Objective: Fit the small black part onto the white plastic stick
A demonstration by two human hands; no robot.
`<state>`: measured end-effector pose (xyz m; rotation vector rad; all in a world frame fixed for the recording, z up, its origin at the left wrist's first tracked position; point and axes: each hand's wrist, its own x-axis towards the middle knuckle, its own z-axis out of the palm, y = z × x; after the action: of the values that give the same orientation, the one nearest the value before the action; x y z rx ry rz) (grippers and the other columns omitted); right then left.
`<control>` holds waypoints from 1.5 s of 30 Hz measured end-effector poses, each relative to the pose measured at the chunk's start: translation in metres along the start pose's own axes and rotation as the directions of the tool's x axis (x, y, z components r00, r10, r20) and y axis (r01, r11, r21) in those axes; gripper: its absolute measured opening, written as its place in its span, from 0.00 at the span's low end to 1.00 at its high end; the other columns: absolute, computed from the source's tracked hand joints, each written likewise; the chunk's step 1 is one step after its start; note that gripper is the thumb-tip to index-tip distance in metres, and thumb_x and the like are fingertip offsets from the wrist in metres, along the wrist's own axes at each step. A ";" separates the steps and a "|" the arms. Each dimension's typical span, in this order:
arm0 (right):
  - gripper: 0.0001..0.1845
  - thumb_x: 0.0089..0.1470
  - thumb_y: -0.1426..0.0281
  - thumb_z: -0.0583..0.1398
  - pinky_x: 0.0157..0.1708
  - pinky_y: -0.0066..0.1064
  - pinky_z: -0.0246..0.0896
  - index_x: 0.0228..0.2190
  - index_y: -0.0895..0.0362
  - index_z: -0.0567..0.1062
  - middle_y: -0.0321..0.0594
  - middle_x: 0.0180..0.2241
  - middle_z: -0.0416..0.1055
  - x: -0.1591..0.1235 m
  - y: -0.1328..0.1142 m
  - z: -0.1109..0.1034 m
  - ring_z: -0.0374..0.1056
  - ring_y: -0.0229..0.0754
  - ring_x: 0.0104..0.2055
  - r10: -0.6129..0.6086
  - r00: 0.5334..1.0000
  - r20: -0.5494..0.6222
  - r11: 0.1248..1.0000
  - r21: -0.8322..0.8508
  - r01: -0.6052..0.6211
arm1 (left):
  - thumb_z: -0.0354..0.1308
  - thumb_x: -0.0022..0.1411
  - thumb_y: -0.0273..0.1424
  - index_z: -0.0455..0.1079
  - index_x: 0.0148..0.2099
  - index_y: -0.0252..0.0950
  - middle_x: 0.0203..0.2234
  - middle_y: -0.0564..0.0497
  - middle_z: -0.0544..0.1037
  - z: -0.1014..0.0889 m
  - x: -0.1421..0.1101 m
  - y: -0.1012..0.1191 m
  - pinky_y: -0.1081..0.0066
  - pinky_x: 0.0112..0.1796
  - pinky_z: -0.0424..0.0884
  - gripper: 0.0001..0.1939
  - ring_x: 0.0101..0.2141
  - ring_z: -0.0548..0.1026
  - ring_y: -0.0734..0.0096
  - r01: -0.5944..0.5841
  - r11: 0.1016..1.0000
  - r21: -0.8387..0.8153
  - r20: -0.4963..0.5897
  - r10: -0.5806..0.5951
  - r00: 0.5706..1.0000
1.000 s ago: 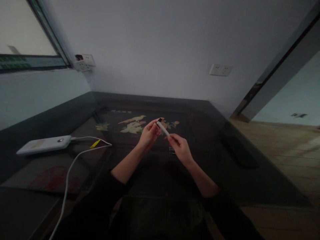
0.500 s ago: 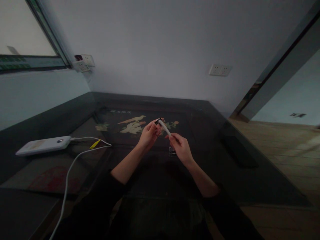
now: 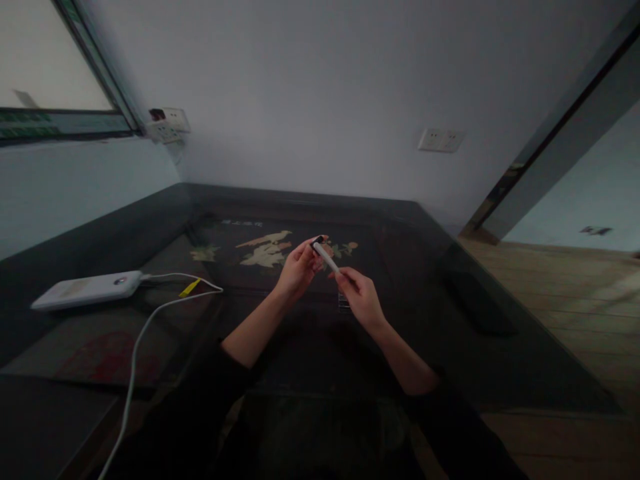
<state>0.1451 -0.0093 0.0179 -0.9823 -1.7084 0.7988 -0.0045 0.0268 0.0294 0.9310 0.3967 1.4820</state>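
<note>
Over the middle of the dark table [image 3: 400,360], my left hand [image 3: 299,268] pinches a small black piece [image 3: 317,241] between thumb and fingers. A slim white stick [image 3: 326,257] slants from that piece down to the right. Its lower end sits in the fingertips of my right hand [image 3: 361,293], which is closed on it. The stick's upper end meets the black piece; I cannot tell whether they are joined. Just below my right fingers lies a small dark object with pale stripes [image 3: 344,303], partly covered by the hand.
A white power bank [image 3: 90,291] lies at the left, with a white cable [image 3: 134,360] bearing a yellow tag [image 3: 189,288]. A flat black object [image 3: 477,303] rests at the right. Behind the table rises a wall [image 3: 310,100] with sockets [image 3: 441,140].
The white stick has tilted slightly, its upper end shifting a little left and down against the black piece. Both hands stay almost in place.
</note>
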 end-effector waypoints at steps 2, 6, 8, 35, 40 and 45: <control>0.18 0.58 0.58 0.54 0.19 0.25 0.45 0.33 0.59 0.75 0.34 0.19 0.61 0.001 0.000 0.000 0.52 0.33 0.20 0.008 1.000 -0.018 1.000 -0.004 -0.008 | 0.67 0.48 0.42 0.73 0.45 0.31 0.17 0.58 0.61 0.000 0.000 0.000 0.79 0.23 0.58 0.26 0.20 0.58 0.83 -0.008 1.000 -0.002 0.012 0.008 1.000; 0.17 0.57 0.59 0.54 0.20 0.26 0.47 0.33 0.59 0.75 0.36 0.22 0.65 0.001 0.000 -0.001 0.55 0.34 0.21 0.008 1.000 -0.023 1.000 -0.015 -0.009 | 0.66 0.48 0.43 0.73 0.45 0.32 0.17 0.59 0.61 0.000 -0.001 0.001 0.79 0.23 0.59 0.25 0.20 0.58 0.83 -0.010 1.000 0.006 0.014 0.010 1.000; 0.17 0.57 0.59 0.54 0.20 0.26 0.47 0.33 0.59 0.75 0.36 0.21 0.64 0.000 0.000 -0.001 0.55 0.34 0.21 0.008 1.000 -0.008 0.999 -0.031 -0.008 | 0.67 0.47 0.43 0.74 0.44 0.32 0.17 0.59 0.61 -0.001 -0.001 0.001 0.79 0.24 0.60 0.25 0.20 0.59 0.83 -0.006 1.000 0.014 0.003 0.006 1.000; 0.19 0.57 0.57 0.54 0.19 0.26 0.44 0.33 0.59 0.75 0.35 0.20 0.62 0.003 0.002 -0.003 0.52 0.33 0.20 0.031 0.999 -0.016 1.000 -0.002 -0.031 | 0.68 0.45 0.43 0.73 0.44 0.31 0.16 0.58 0.63 0.000 0.000 0.000 0.79 0.22 0.59 0.26 0.19 0.59 0.83 -0.030 0.999 0.026 0.003 0.030 1.000; 0.19 0.56 0.56 0.54 0.18 0.26 0.42 0.33 0.59 0.75 0.34 0.19 0.59 0.003 0.004 -0.003 0.50 0.33 0.19 0.050 0.998 -0.027 0.998 0.026 -0.049 | 0.67 0.46 0.44 0.73 0.45 0.33 0.17 0.58 0.64 -0.001 -0.001 0.000 0.78 0.23 0.60 0.27 0.19 0.59 0.83 -0.029 0.997 0.069 0.008 0.028 1.000; 0.19 0.56 0.56 0.54 0.19 0.26 0.45 0.32 0.59 0.76 0.36 0.21 0.62 0.002 0.002 -0.003 0.53 0.34 0.20 0.017 1.000 0.016 1.000 0.002 -0.018 | 0.66 0.47 0.45 0.73 0.45 0.32 0.17 0.58 0.63 0.000 -0.001 0.001 0.77 0.23 0.60 0.27 0.19 0.59 0.82 -0.019 0.997 0.071 -0.028 0.021 0.999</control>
<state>0.1477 -0.0061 0.0179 -0.9929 -1.7138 0.8217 -0.0046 0.0257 0.0298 0.9734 0.4649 1.5086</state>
